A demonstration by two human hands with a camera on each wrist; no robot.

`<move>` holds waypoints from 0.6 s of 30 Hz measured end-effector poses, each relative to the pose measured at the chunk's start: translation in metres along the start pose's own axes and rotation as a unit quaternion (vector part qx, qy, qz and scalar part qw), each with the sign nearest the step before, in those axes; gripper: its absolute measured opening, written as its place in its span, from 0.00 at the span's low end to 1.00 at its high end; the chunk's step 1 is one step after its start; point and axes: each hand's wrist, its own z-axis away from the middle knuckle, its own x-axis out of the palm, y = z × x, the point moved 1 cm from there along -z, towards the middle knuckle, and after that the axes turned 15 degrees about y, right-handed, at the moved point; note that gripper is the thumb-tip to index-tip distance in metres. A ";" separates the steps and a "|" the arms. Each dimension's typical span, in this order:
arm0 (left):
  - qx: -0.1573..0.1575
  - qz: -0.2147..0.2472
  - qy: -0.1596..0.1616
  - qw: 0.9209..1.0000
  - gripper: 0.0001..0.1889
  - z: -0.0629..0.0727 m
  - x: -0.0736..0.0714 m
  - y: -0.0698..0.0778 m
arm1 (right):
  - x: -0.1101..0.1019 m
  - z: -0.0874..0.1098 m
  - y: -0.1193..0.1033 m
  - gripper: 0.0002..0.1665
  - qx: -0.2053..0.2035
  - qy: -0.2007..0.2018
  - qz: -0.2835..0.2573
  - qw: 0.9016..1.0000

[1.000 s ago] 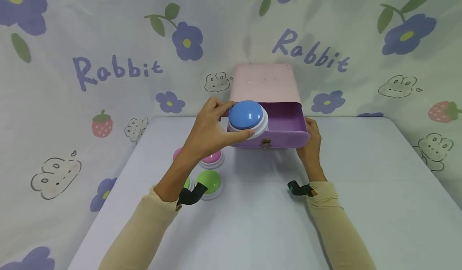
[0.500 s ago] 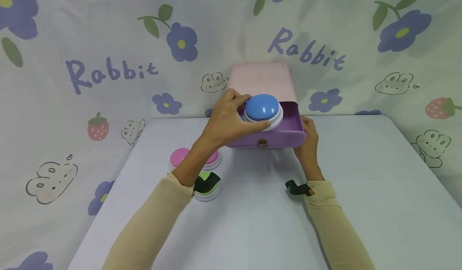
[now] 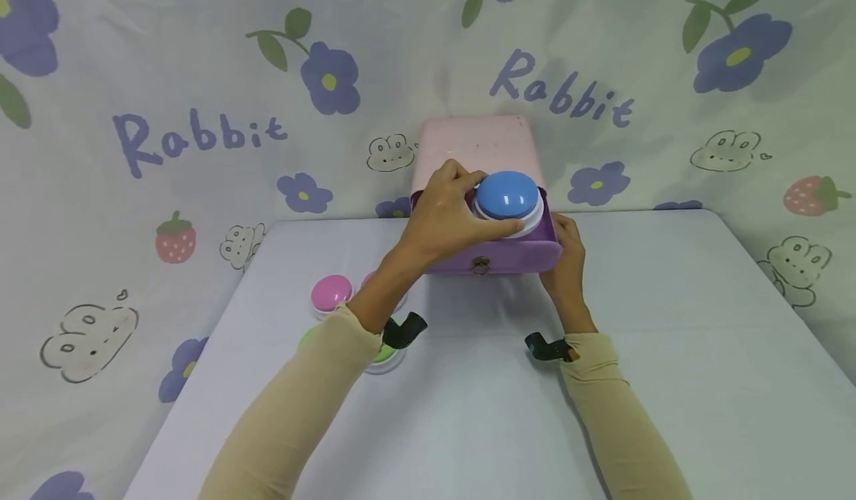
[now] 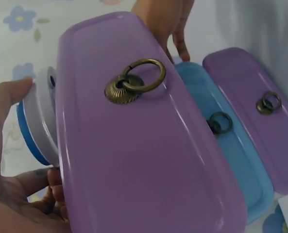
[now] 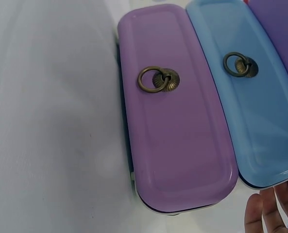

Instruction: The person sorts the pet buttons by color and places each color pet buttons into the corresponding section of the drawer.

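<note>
My left hand (image 3: 441, 218) pinches the white base of a blue domed push button (image 3: 508, 194) between thumb and fingers. The button is over the pulled-out purple top drawer (image 3: 515, 256) of a small pink-topped drawer cabinet (image 3: 478, 147). In the left wrist view the button (image 4: 42, 116) is tipped on edge beside the drawer's rim. At the cabinet's right side, my right hand (image 3: 567, 255) touches it with extended fingers. The right wrist view has those fingertips (image 5: 270, 208) by the end of the blue middle drawer (image 5: 260, 107).
A pink button (image 3: 331, 292) stands on the white table (image 3: 481, 396), another half behind my left wrist. Two green buttons (image 3: 384, 356) are nearer, partly covered by the sleeve. Below the blue drawer is a shut purple one (image 5: 177, 131) with a ring pull. A printed cloth hangs behind.
My left hand has carried the blue button rightward, from the drawer's left front to over its right part. The right hand keeps its place at the cabinet's side.
</note>
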 end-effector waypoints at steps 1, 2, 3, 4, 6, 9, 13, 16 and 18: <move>0.003 -0.001 -0.002 1.000 0.45 -0.001 0.002 0.001 | 0.000 0.000 0.000 0.20 0.001 0.000 -0.001 1.000; 0.005 -0.006 -0.006 1.000 0.46 -0.001 0.003 0.002 | -0.001 0.000 0.000 0.20 0.002 0.000 -0.001 1.000; 0.008 -0.011 -0.012 1.000 0.47 -0.002 0.005 0.003 | -0.001 -0.001 0.000 0.20 0.004 -0.001 -0.005 1.000; 0.011 -0.017 -0.020 1.000 0.47 -0.002 0.005 0.003 | 0.000 -0.001 0.000 0.20 0.005 0.000 -0.006 1.000; 0.014 -0.026 -0.031 0.999 0.48 0.000 0.004 0.004 | 0.001 -0.001 0.001 0.20 0.006 0.003 -0.014 1.000; 0.012 -0.017 -0.029 0.999 0.46 0.005 -0.001 0.003 | 0.002 -0.002 0.002 0.20 0.004 0.006 -0.021 1.000; 0.014 0.018 0.002 1.000 0.41 0.013 -0.009 0.001 | 0.002 -0.002 0.002 0.20 0.000 0.005 -0.026 1.000; 0.016 0.040 0.019 0.999 0.37 0.019 -0.013 -0.003 | 0.001 -0.003 0.001 0.20 0.001 0.007 -0.027 1.000; 0.017 0.051 0.026 0.998 0.36 0.024 -0.014 -0.007 | 0.000 -0.002 0.002 0.19 0.001 0.007 -0.024 1.000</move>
